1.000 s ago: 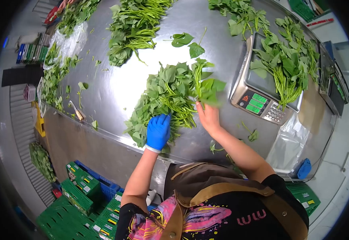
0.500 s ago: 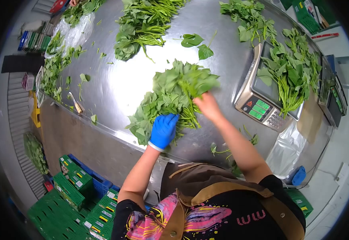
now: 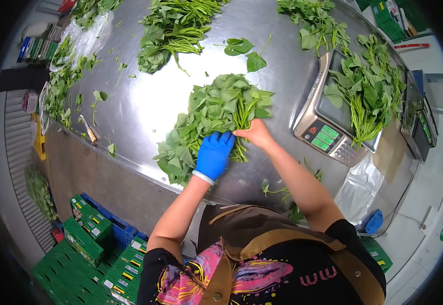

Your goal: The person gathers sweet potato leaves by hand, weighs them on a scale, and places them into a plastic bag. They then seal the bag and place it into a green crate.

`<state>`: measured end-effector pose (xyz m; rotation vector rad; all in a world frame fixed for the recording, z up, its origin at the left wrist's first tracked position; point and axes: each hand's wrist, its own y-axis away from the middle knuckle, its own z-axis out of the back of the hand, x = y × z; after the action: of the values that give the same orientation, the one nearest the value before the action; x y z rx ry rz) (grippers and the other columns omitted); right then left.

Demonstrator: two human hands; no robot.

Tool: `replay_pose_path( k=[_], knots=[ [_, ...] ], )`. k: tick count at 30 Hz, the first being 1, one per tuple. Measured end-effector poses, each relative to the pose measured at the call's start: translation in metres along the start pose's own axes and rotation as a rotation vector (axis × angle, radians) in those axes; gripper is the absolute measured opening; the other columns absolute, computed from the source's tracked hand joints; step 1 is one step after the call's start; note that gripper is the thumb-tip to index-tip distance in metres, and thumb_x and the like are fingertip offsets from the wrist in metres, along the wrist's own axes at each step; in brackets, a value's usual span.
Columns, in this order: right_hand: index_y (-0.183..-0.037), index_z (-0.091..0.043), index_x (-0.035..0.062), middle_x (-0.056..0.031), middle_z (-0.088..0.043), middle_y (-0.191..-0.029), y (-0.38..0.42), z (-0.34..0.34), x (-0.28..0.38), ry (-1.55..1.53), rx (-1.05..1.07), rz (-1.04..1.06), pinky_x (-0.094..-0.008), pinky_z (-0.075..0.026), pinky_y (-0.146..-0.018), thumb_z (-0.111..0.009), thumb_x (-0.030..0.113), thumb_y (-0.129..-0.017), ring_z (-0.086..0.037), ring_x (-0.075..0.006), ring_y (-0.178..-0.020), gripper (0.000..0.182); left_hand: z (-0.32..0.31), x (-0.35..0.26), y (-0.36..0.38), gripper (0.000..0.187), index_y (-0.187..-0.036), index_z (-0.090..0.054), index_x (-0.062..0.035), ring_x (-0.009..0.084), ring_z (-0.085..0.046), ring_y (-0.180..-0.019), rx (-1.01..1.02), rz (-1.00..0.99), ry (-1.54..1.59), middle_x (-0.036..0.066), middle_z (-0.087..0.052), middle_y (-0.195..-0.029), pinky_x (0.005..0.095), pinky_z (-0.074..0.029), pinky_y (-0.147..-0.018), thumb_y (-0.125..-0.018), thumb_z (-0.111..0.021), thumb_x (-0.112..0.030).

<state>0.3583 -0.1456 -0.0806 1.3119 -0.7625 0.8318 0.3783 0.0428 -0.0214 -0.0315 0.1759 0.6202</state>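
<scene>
A pile of leafy green stems lies on the metal table in front of me. My left hand, in a blue glove, is closed over its stems near the front edge, with the fingertips hidden among leaves. My bare right hand is wrapped round a bunch of upright stems at the right of the pile; its thumb points toward the blue glove. The two hands are almost touching.
A digital scale on the right bears a bundle of greens. More greens lie at the back. A wooden-handled knife rests near the left edge. Green crates stand below left; a plastic bag lies front right.
My right hand has come left and slightly down, bringing its greens against the pile. My left hand has shifted right, closer to it.
</scene>
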Motion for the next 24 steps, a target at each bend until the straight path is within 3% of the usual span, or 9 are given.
replay_pose_path(
  k=[5, 8, 12, 17, 20, 21, 22, 23, 24],
  knots=[
    [-0.106, -0.062, 0.0012, -0.0072, -0.067, -0.097, 0.011, 0.052, 0.027, -0.371, 0.11, -0.064, -0.0311, -0.049, -0.075, -0.063, 0.016, -0.085, -0.063, -0.0153, -0.084, 0.026, 0.01, 0.01, 0.018, 0.044, -0.119, -0.058, -0.0101, 0.0261, -0.053, -0.093, 0.003, 0.051, 0.004, 0.005, -0.06, -0.113, 0.0381, -0.042, -0.08, -0.076, -0.057, -0.009],
    [-0.104, -0.061, 0.0011, -0.0088, -0.067, -0.096, 0.024, 0.063, 0.044, -0.508, 0.183, -0.236, -0.0326, -0.05, -0.075, -0.062, 0.014, -0.085, -0.064, -0.017, -0.083, 0.022, 0.009, 0.005, 0.017, 0.046, -0.12, -0.057, -0.0072, 0.0241, -0.053, -0.093, -0.108, -0.002, 0.053, 0.006, -0.059, -0.114, 0.0369, -0.042, -0.079, -0.074, -0.054, -0.008],
    [-0.1, -0.059, 0.0004, -0.0112, -0.066, -0.089, 0.017, 0.056, 0.028, -0.396, 0.158, -0.19, -0.0314, -0.051, -0.07, -0.057, 0.007, -0.083, -0.063, -0.0177, -0.077, 0.019, 0.016, -0.012, -0.01, 0.052, -0.126, -0.054, -0.0087, 0.0224, -0.054, -0.089, -0.01, -0.213, 0.101, 0.006, -0.056, -0.123, 0.0362, -0.045, -0.076, -0.074, -0.054, -0.007],
    [-0.097, -0.056, -0.001, -0.0084, -0.061, -0.078, 0.028, 0.057, 0.047, -0.437, 0.111, 0.028, -0.0322, -0.049, -0.067, -0.056, 0.004, -0.081, -0.059, -0.0175, -0.07, 0.017, -0.028, -0.014, -0.026, 0.056, -0.131, -0.049, -0.0098, 0.0277, -0.056, -0.087, 0.147, -0.026, 0.032, 0.008, -0.048, -0.135, 0.0379, -0.05, -0.07, -0.076, -0.053, -0.007],
    [-0.098, -0.055, 0.0, -0.008, -0.06, -0.078, 0.044, 0.072, 0.058, -0.658, 0.13, 0.134, -0.0325, -0.048, -0.067, -0.058, 0.005, -0.081, -0.058, -0.0173, -0.07, 0.017, -0.037, -0.013, -0.018, 0.055, -0.131, -0.049, -0.0083, 0.0276, -0.057, -0.091, -0.075, -0.02, -0.085, 0.01, -0.048, -0.134, 0.0373, -0.051, -0.069, -0.076, -0.053, -0.009],
    [-0.098, -0.055, 0.0005, -0.008, -0.06, -0.078, 0.046, 0.076, 0.059, -0.724, 0.126, 0.121, -0.0324, -0.048, -0.067, -0.058, 0.005, -0.082, -0.058, -0.017, -0.071, 0.017, -0.024, -0.016, -0.028, 0.054, -0.13, -0.05, -0.0075, 0.0276, -0.058, -0.094, 0.246, 0.099, -0.017, 0.012, -0.05, -0.132, 0.0384, -0.052, -0.068, -0.076, -0.053, -0.01],
    [-0.098, -0.054, 0.001, -0.008, -0.06, -0.078, 0.05, 0.079, 0.061, -0.789, 0.121, 0.11, -0.0322, -0.047, -0.068, -0.058, 0.006, -0.082, -0.058, -0.0167, -0.072, 0.017, -0.016, -0.018, -0.034, 0.054, -0.13, -0.05, -0.0072, 0.0277, -0.059, -0.093, 0.253, 0.089, -0.027, 0.012, -0.05, -0.131, 0.0386, -0.052, -0.068, -0.076, -0.053, -0.009],
    [-0.099, -0.055, 0.002, -0.0067, -0.06, -0.077, 0.054, 0.075, 0.064, -0.538, -0.014, 0.195, -0.0316, -0.046, -0.069, -0.056, 0.006, -0.084, -0.057, -0.0154, -0.073, 0.016, -0.009, -0.019, -0.036, 0.054, -0.129, -0.05, -0.007, 0.0278, -0.059, -0.092, 0.26, 0.077, -0.037, 0.012, -0.051, -0.13, 0.0388, -0.052, -0.067, -0.076, -0.053, -0.009],
    [-0.1, -0.055, 0.0019, -0.0067, -0.061, -0.078, 0.051, 0.078, 0.061, -0.468, 0.041, 0.162, -0.0316, -0.046, -0.071, -0.056, 0.006, -0.085, -0.058, -0.0157, -0.074, 0.016, -0.005, -0.02, -0.036, 0.054, -0.129, -0.051, -0.0068, 0.0279, -0.06, -0.09, 0.266, 0.057, -0.044, 0.012, -0.052, -0.128, 0.039, -0.052, -0.067, -0.076, -0.053, -0.008]
  ],
)
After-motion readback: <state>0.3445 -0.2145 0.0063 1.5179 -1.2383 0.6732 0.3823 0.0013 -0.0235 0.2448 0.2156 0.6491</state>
